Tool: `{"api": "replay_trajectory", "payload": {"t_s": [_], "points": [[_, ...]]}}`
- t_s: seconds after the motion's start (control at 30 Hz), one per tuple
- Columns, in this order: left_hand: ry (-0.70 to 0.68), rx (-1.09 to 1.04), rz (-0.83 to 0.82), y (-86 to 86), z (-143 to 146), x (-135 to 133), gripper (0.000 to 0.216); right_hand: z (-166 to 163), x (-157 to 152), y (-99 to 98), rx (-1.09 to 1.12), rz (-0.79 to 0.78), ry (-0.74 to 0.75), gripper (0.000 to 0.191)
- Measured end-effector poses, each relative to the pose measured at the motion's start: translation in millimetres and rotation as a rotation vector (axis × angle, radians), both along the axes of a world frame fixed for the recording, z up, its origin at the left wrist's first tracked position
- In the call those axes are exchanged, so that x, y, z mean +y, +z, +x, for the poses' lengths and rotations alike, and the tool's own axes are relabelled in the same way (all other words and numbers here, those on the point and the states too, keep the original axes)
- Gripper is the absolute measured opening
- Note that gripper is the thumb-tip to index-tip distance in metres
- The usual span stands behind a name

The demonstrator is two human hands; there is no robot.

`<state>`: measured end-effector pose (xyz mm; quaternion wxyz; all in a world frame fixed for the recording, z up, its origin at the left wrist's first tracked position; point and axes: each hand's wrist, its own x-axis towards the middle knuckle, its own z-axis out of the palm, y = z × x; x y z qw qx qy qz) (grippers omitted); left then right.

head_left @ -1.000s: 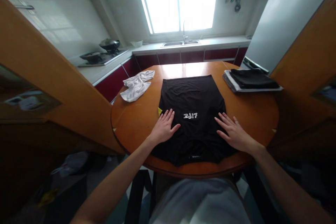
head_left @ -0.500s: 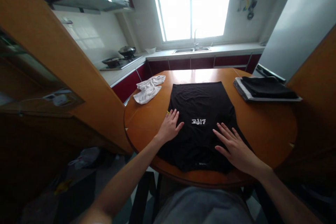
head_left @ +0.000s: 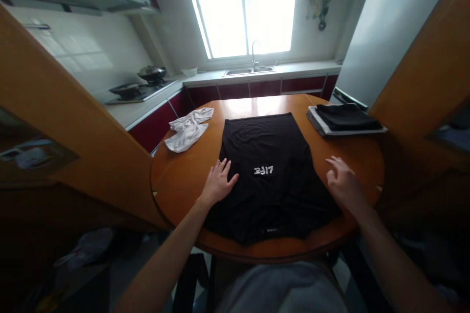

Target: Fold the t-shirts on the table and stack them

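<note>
A black T-shirt (head_left: pixel 264 146) lies spread flat on the round wooden table (head_left: pixel 176 181), its neck end toward me and white lettering on its middle. My left hand (head_left: pixel 218 183) rests open, fingers spread, on the shirt's left edge. Off the shirt's right side, my right hand (head_left: pixel 343 181) hovers above or on the table. Its fingers are bent loosely, a gap shows between thumb and forefinger, and nothing is visible in it.
A crumpled white cloth (head_left: pixel 189 129) lies at the table's far left. At the far right sits a stack of folded dark and white clothes (head_left: pixel 345 118). Wooden frames flank the table. Beyond it are a counter with a sink (head_left: pixel 249 71) and a stove with pans (head_left: pixel 152 73).
My right hand has left the shirt, shifted right past its edge and bent its fingers. My left hand stays at the left edge. The camera view has turned to the right.
</note>
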<state>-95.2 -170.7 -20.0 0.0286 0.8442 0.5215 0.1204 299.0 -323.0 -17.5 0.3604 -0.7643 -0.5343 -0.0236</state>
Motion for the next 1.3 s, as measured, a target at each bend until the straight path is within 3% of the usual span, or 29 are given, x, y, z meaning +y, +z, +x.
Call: {"api": "replay_trajectory", "payload": {"t_s": [0.17,0.3,0.5,0.83,1.3], "points": [[0.008,-0.138,0.024,8.1,0,-1,0.064,15,-2,-23.8,-0.056,-0.081,-0.046,0.052],[-0.042,-0.29,0.096,23.3,1,-13,0.056,9,-4,-28.6,-0.118,-0.166,-0.033,0.05],[-0.347,0.005,-0.058,26.1,8,-32,0.063,6,-7,-24.5,-0.077,-0.183,-0.038,0.056],[-0.422,0.01,-0.093,23.8,6,-33,0.063,15,-5,-35.5,-0.052,-0.165,-0.025,0.064],[-0.442,0.039,-0.091,18.9,5,-26,0.067,9,-3,-27.3,-0.068,-0.179,-0.045,0.058]]}}
